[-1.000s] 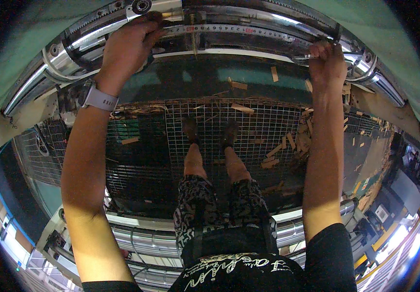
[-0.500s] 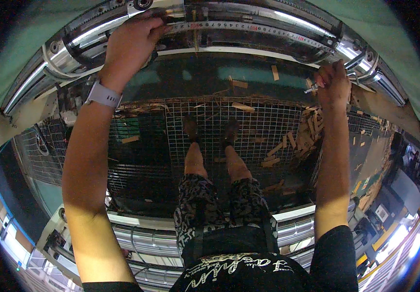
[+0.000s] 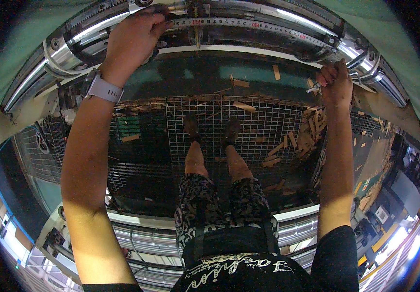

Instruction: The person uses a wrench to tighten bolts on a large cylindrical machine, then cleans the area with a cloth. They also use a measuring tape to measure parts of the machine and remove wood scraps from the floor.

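Observation:
My left hand (image 3: 133, 45) is at the machine's far side, at the left end of a white measuring scale (image 3: 239, 23) that runs along a metal bar. Its fingers are curled together and slightly blurred; what they grip there is hidden. A grey watch band (image 3: 104, 91) circles that wrist. On the right, my right hand (image 3: 335, 85) is closed around a shiny metal hand tool (image 3: 313, 88), of which only a short end sticks out to the left. That hand is just below a bright round shaft (image 3: 353, 54).
Below lie a wire grid floor (image 3: 210, 146) and scattered cardboard strips (image 3: 312, 124), heaped toward the right. Steel rollers (image 3: 146, 238) run across behind my legs. Green cloth-like covers (image 3: 17, 63) edge the far left and right. A pale rail (image 3: 234, 49) crosses in front of the bar.
My left fingers have shifted slightly up and away along the bar, and a brass-coloured piece beside them shows more. My right hand has barely moved and keeps the metal tool.

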Motion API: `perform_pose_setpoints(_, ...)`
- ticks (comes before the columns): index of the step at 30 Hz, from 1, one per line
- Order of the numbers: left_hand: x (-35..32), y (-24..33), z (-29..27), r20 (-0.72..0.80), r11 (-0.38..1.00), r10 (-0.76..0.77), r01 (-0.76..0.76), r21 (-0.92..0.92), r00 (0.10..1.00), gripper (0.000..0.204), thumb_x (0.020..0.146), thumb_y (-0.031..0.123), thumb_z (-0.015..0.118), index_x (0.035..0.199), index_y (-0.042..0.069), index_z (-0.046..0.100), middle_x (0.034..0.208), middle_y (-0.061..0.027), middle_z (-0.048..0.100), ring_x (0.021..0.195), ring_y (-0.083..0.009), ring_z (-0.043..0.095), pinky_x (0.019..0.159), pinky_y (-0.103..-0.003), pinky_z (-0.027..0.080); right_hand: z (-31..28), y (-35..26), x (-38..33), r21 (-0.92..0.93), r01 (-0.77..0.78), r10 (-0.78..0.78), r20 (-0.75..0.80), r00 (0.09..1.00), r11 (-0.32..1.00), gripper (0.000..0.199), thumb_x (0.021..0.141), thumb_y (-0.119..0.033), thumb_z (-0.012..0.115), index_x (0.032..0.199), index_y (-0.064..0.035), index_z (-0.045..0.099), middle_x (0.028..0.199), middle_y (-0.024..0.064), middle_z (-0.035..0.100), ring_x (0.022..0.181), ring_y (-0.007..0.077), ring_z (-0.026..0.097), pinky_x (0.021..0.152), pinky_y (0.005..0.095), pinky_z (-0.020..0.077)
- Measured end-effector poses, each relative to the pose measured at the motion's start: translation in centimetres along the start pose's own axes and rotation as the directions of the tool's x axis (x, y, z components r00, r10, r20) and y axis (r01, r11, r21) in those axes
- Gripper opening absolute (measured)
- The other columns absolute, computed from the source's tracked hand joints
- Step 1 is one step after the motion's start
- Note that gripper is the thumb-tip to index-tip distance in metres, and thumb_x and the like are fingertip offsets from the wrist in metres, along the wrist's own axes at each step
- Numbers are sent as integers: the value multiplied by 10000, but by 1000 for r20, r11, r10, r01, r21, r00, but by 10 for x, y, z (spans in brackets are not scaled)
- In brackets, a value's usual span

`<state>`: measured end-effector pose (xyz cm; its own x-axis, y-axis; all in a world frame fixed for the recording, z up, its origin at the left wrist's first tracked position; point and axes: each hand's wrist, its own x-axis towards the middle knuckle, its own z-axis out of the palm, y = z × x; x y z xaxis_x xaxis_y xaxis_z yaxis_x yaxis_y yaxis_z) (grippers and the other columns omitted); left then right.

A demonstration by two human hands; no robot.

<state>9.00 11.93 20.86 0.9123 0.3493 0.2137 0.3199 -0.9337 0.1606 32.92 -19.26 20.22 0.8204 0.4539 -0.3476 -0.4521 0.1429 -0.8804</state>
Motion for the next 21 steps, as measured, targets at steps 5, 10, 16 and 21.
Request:
perform_pose_setpoints(5, 1, 1, 0, 13, 999, -15, 15, 29, 1000, 223, 818, 312, 487, 859, 136, 618, 810, -99, 592, 731, -292, 578, 620, -397, 469, -1, 1, 1, 13, 15, -14, -23, 1000, 1000, 286, 912, -266, 368, 657, -143, 323, 530, -28, 261, 446, 108, 250, 419, 269, 229)
perform_pose_setpoints(10, 0, 0, 1, 1, 1000, -1, 1, 15, 1000, 223, 821, 312, 481, 853, 136, 613, 818, -94, 593, 735, -289, 580, 622, -394, 470, -5, 2, 2, 11, 27, -28, 10, 1000, 1000, 272, 910, -260, 373, 669, -139, 332, 533, -25, 263, 443, 109, 258, 409, 269, 223)
perform_pose_setpoints(16, 0, -1, 1, 36, 999, -18, 16, 37, 999, 218, 821, 309, 478, 866, 139, 607, 830, -91, 595, 743, -290, 580, 621, -393, 471, -6, 2, 3, -4, 25, -26, -16, 1000, 1000, 260, 907, -241, 372, 674, -129, 343, 532, -20, 264, 437, 110, 264, 393, 260, 218)
perform_pose_setpoints(21, 1, -2, 2, 73, 998, -51, 53, -30, 996, 238, 818, 294, 486, 905, 105, 602, 889, -123, 594, 805, -320, 560, 695, -401, 441, -10, 2, 2, -66, 28, -29, -19, 999, 997, 262, 904, -241, 371, 672, -124, 341, 532, -17, 272, 436, 108, 271, 384, 260, 212)
